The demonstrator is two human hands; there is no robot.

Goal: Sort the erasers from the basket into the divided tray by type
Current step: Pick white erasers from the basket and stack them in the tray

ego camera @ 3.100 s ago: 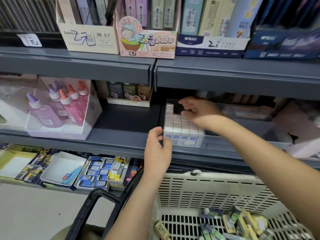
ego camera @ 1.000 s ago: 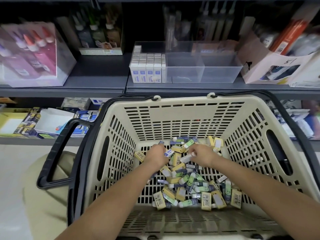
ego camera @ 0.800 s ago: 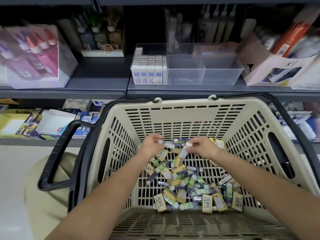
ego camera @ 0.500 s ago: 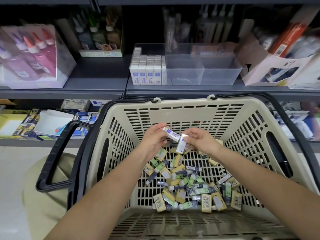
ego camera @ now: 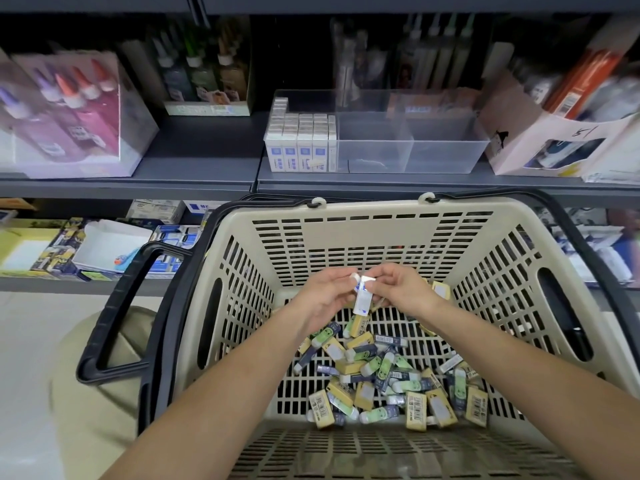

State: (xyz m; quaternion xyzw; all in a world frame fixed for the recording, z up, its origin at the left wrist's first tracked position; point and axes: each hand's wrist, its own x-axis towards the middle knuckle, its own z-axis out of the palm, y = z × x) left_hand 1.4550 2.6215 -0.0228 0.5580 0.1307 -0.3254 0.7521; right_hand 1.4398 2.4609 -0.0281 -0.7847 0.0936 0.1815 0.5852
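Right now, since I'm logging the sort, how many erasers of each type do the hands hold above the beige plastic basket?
White erasers in blue-printed sleeves: 2, one in the left hand, one in the right hand
Yellow-sleeved erasers: 0 held
Green smiley-face erasers: 0 held
Total: 2

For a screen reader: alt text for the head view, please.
Left hand and right hand pinch white erasers inside a beige basket, above mixed erasers. On the shelf behind, a divided tray holds matching erasers in its left compartment.
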